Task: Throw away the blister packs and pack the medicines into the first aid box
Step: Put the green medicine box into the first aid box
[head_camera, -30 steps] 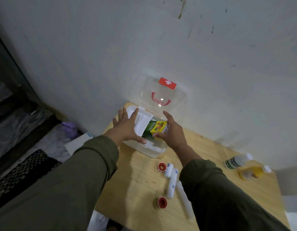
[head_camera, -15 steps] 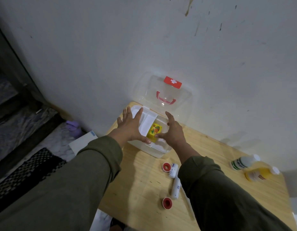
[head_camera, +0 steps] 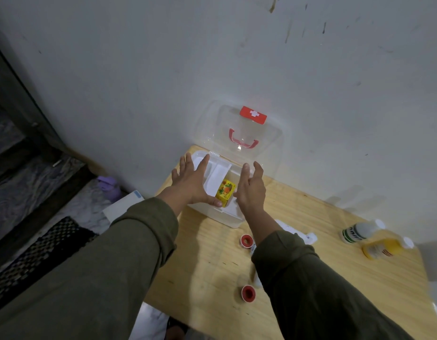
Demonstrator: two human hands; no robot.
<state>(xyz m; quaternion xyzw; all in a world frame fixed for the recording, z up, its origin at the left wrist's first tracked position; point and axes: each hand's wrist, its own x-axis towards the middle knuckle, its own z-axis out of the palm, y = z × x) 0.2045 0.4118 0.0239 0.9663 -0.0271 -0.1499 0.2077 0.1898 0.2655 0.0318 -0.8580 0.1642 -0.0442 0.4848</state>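
I see the small yellow medicine carton with fruit print [head_camera: 225,194] lying inside the white plastic first aid box [head_camera: 224,218] at frame centre, its long axis running from lower right toward upper left beside the box's white inner tray [head_camera: 218,176]. The clear lid with a red cross label [head_camera: 239,133] stands open against the wall. My left hand [head_camera: 191,181] lies spread on the tray, thumb touching the carton; my right hand [head_camera: 250,188] hovers with fingers apart, holding nothing. My right sleeve hides part of the white tubes with red caps [head_camera: 246,241]. Two blurred bottles, one white [head_camera: 359,232], one yellow [head_camera: 384,249], lie at right.
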